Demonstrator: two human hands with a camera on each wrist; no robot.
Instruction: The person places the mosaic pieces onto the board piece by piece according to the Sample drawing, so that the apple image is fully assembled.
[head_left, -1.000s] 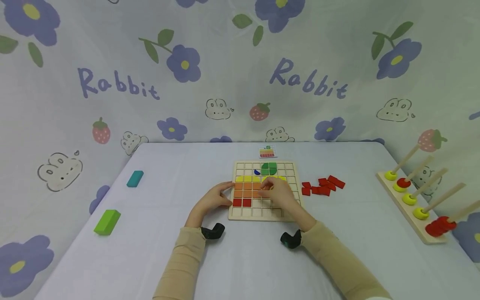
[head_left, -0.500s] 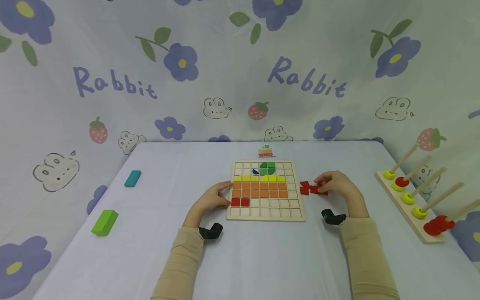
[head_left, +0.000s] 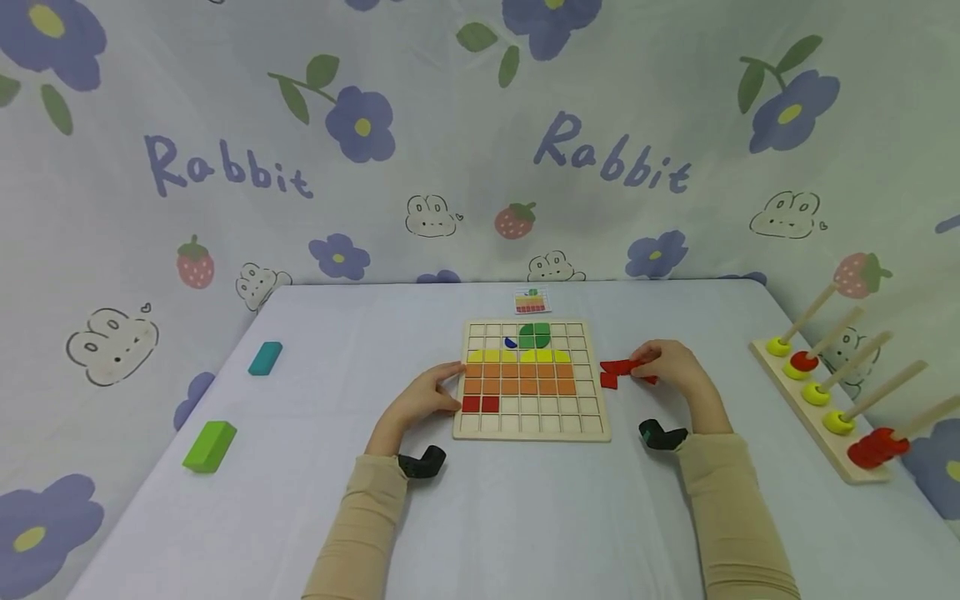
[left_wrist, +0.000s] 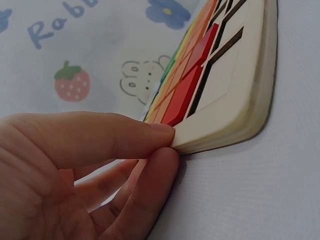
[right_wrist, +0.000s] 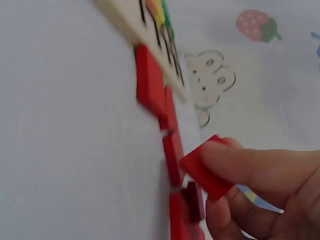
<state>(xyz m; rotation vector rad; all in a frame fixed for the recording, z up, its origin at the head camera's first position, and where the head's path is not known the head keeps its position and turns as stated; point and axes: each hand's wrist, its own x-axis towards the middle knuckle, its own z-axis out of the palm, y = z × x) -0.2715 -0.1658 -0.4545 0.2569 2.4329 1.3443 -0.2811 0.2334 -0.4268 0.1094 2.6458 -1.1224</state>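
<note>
A wooden grid board (head_left: 551,427) lies flat, with rows of yellow, orange and red tiles, a green shape and a small blue piece. Two red tiles (head_left: 480,405) sit at the left of a lower row. My left hand (head_left: 422,400) holds the board's left edge, thumb and fingertip meeting there in the left wrist view. To the right of the board, my right hand (head_left: 673,367) pinches a red square tile (right_wrist: 207,170) between thumb and fingers. Loose red tiles (head_left: 610,381) lie beneath and beside it, partly hidden by the hand.
Behind the board is a small picture card (head_left: 532,301). At the right stands a peg stand (head_left: 817,412) with yellow and red beads. A teal block (head_left: 266,358) and a green block (head_left: 210,447) lie on the left. A patterned cloth hangs behind the table.
My right hand has moved from over the board to the loose red tiles on the right and now lifts one. Some loose tiles have shifted. My left hand stays at the board's edge.
</note>
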